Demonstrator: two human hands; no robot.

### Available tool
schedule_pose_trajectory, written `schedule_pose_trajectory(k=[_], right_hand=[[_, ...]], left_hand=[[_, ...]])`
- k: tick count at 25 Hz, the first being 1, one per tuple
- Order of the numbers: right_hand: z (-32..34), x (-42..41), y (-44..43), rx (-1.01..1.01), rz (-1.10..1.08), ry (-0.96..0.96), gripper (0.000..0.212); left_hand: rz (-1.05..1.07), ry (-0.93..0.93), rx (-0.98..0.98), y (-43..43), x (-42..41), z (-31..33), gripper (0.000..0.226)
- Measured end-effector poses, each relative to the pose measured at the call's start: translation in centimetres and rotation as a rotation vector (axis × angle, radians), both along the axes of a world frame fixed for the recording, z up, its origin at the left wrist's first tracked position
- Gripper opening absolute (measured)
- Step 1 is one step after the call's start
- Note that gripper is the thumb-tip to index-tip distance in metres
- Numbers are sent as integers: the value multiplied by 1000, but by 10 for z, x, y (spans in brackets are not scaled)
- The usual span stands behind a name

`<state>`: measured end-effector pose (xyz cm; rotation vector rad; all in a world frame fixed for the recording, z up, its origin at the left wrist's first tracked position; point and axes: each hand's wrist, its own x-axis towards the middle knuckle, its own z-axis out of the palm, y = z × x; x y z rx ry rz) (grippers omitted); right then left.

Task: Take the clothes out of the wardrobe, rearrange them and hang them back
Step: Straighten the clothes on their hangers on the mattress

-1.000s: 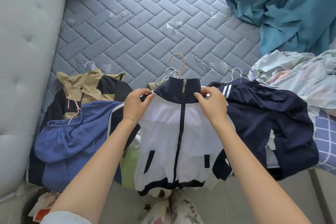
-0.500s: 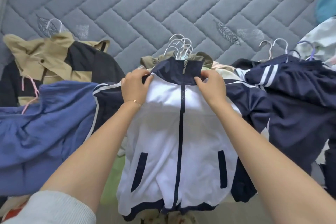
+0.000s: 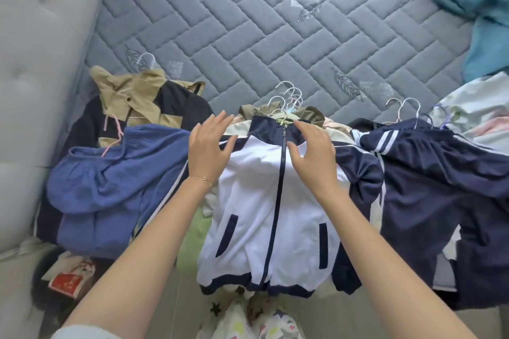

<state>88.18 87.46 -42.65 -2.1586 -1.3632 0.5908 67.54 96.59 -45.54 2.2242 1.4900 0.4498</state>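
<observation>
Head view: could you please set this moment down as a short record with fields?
surface: quilted grey mattress
centre garment: white and navy zip jacket, zipped, front up on a pile
left hand: fingers spread at the jacket's shoulder, gripping nothing
right hand: fingers spread by the collar, gripping nothing
hangers: white hooks bunched above the collar
left neighbour: blue garment
right neighbour: navy striped garment

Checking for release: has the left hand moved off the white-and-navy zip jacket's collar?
Yes. The left hand has let go, now open and shifted left of the navy collar.
</observation>
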Motion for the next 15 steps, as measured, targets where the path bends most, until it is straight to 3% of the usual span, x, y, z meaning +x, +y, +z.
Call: schedule_pose_trajectory(k=[7, 10, 15], right_hand=[[103, -85, -18, 4, 119, 54, 50], [123, -132, -19, 37, 163, 74, 48], [123, -224, 2, 77, 198, 86, 47]], left_hand=[[198, -125, 7, -42, -74, 101, 44], [274, -210, 11, -51, -120, 119, 47], [306, -176, 8, -37, -218, 117, 49]])
